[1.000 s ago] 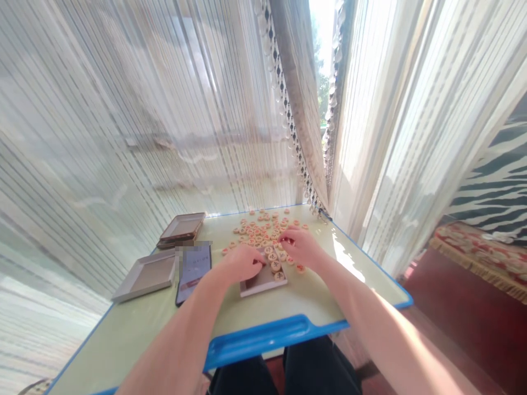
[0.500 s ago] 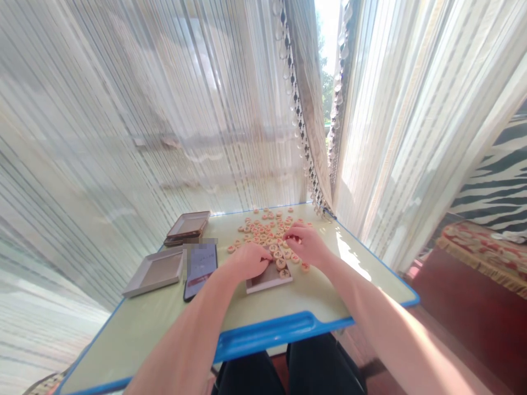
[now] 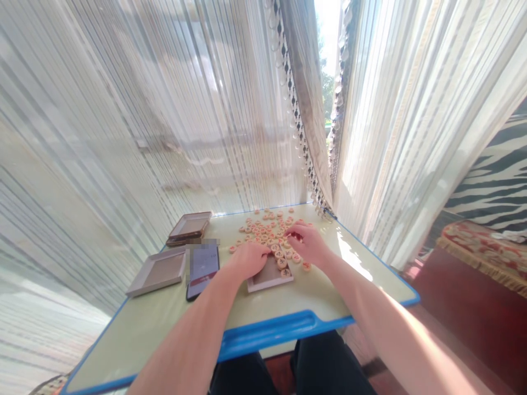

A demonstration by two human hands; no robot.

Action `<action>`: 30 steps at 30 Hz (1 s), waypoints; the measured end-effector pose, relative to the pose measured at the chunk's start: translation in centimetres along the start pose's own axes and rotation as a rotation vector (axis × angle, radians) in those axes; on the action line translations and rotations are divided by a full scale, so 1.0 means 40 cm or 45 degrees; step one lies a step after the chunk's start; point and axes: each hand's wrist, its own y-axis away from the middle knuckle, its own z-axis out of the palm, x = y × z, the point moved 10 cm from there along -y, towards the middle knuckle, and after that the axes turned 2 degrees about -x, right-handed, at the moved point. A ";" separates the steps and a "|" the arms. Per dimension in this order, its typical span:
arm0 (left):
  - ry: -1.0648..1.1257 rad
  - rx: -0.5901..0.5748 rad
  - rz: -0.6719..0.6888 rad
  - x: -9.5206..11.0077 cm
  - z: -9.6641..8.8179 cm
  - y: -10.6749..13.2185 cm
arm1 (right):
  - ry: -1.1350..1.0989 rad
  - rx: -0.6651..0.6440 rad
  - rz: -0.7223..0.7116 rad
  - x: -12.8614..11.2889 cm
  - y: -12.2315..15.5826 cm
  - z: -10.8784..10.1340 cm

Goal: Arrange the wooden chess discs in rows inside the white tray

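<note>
A shallow grey box point(image 3: 269, 283) lies near the front of the table, with several round wooden xiangqi pieces point(image 3: 281, 263) in a column along its right side. My left hand point(image 3: 249, 260) rests over the box's far left part, thumb and fingers closed together beside the top pieces; what they pinch, if anything, is hidden. Just to the right, my right hand point(image 3: 307, 241) bends over the scattered xiangqi pieces point(image 3: 267, 230) on the table. Its fingers are curled in, and whatever is between them cannot be made out.
Left of the box lie a phone point(image 3: 203, 271) and an open grey tray point(image 3: 158, 271). Farther back sits a stack of shallow boxes point(image 3: 189, 227). The pale table point(image 3: 164, 329) has a blue edge with a raised front ledge point(image 3: 267, 334). String curtains point(image 3: 185, 137) hang behind.
The view has shifted slightly. My left fingers have moved a little up toward the box's far edge. My right hand stays over the loose pieces with its fingers moving slightly.
</note>
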 end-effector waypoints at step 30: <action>-0.116 0.299 -0.381 -0.117 -0.087 0.018 | 0.221 -0.190 0.359 0.129 0.005 0.051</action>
